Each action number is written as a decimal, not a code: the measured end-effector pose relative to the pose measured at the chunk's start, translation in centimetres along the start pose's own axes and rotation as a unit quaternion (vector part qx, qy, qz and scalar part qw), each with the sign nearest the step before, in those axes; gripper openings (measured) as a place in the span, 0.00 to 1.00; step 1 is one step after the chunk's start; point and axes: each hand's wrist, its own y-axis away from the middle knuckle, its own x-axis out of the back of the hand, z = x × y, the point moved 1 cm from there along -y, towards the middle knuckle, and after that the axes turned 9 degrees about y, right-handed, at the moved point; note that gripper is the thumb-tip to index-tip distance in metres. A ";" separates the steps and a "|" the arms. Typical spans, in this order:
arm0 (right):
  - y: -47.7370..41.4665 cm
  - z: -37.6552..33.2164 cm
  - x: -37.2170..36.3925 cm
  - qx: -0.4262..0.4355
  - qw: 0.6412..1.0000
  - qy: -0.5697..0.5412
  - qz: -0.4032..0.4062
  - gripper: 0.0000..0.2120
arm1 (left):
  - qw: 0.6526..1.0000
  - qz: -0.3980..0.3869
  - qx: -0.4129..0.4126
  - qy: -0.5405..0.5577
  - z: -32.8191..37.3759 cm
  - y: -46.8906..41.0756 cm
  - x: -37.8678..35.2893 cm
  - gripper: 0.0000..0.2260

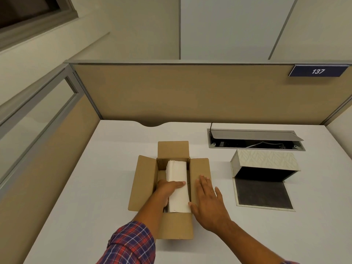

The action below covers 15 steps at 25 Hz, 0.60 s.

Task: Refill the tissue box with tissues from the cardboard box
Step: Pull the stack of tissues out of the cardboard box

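An open cardboard box (144,180) sits mid-desk with its flaps spread out. Inside lies a white stack of tissues (178,174). My left hand (169,188) reaches into the box and wraps around the stack from its left side, thumb across the top. My right hand (207,201) lies flat, fingers spread, on the box's right flap beside the stack. To the right stands the tissue box (266,159), a leaf-patterned cover tipped up with its dark base panel lying open on the desk.
A white desk (95,187) is enclosed by tan partition walls at the back and left. A cable tray (255,139) with its lid raised is set into the desk behind the tissue box. A blue sign reads 137.
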 end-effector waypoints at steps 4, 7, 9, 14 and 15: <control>0.0 -0.4 0.7 -0.014 1.000 0.020 -0.001 0.40 | 0.999 -0.008 -0.020 0.029 -0.1 0.2 0.0 0.39; 0.1 -0.8 1.3 -0.026 1.000 0.009 -0.005 0.40 | 0.998 -0.019 -0.033 0.044 0.0 0.3 0.2 0.41; 0.2 -1.1 1.8 -0.026 1.000 0.010 -0.005 0.39 | 0.997 -0.036 -0.030 0.064 0.0 0.3 0.5 0.40; 0.5 -1.5 2.9 -0.018 1.000 0.007 -0.004 0.39 | 0.991 -0.097 -0.013 0.094 0.5 1.6 2.1 0.27; 0.6 -1.6 3.2 -0.017 1.000 0.001 -0.004 0.39 | 0.989 -0.109 -0.012 0.099 0.8 2.1 2.7 0.27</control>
